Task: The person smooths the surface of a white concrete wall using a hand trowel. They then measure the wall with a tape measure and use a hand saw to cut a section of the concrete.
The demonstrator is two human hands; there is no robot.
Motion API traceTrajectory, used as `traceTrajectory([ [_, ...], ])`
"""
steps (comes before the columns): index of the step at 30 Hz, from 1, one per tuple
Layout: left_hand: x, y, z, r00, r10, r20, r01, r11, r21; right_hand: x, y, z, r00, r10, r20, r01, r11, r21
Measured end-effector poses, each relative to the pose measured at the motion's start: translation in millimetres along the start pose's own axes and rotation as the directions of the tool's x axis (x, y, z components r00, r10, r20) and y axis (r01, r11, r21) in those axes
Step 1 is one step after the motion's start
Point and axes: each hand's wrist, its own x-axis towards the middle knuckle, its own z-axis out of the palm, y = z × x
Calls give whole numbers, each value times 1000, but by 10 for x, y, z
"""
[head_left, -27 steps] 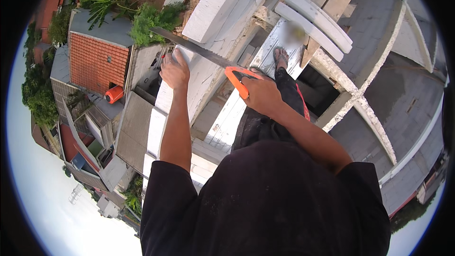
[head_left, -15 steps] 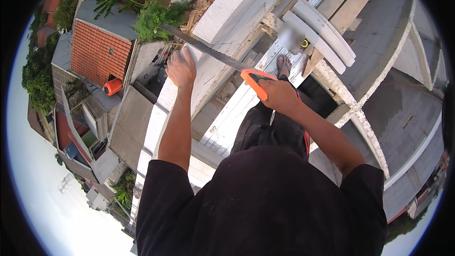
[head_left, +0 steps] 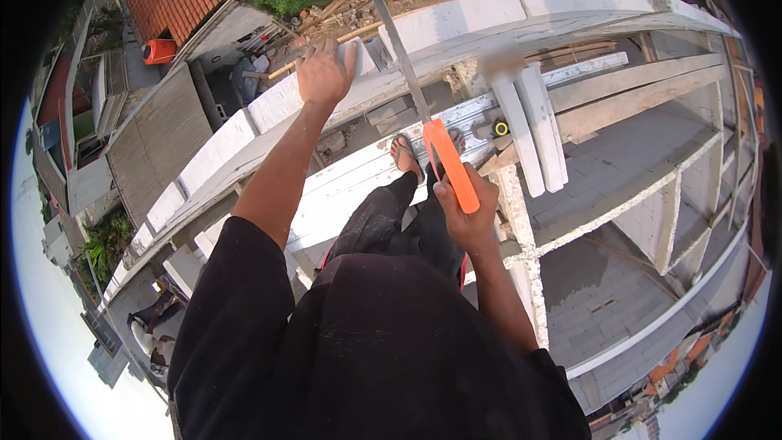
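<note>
My right hand (head_left: 472, 216) is wrapped round the orange handle of a handsaw (head_left: 453, 167). The long grey blade points away from me and crosses over the top of the low white block wall, past the end of a white block (head_left: 366, 57). On that block rests my left hand (head_left: 324, 75), fingers curled over its far edge and thumb along the side near the blade. Just right of the block's end the blade passes beside a gap in the wall. Whether the teeth touch a block, I cannot tell.
My sandalled feet (head_left: 405, 155) stand on a whitish plank walkway. To the right lie two long white strips (head_left: 533, 134), a yellow-and-black tape measure (head_left: 501, 129) and wooden boards (head_left: 635, 85). Beyond the wall the ground drops to rubble and roofs. A person (head_left: 155, 334) is at lower left.
The saw has swung from pointing left to pointing almost straight ahead, its handle lower and nearer me. My left hand stays on the block. My view has turned, showing more wall on the right.
</note>
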Motion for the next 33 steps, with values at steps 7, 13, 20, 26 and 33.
traceTrajectory([
  [7,-7,43,-124,997,-40,63,42,999,-29,334,699,143,969,233,79,-218,963,-158],
  [13,-17,50,-103,995,-61,73,64,997,-39,84,432,56,998,32,60,-20,981,-191],
  [20,-1,54,-87,993,-65,98,69,997,-39,322,664,192,983,169,73,-155,973,-170],
  [26,-31,6,-5,1000,-10,-10,10,1000,8,44,479,214,992,109,56,-103,991,-89],
  [33,-47,42,-71,998,-40,47,41,999,-23,237,521,159,989,143,48,-141,988,-59],
])
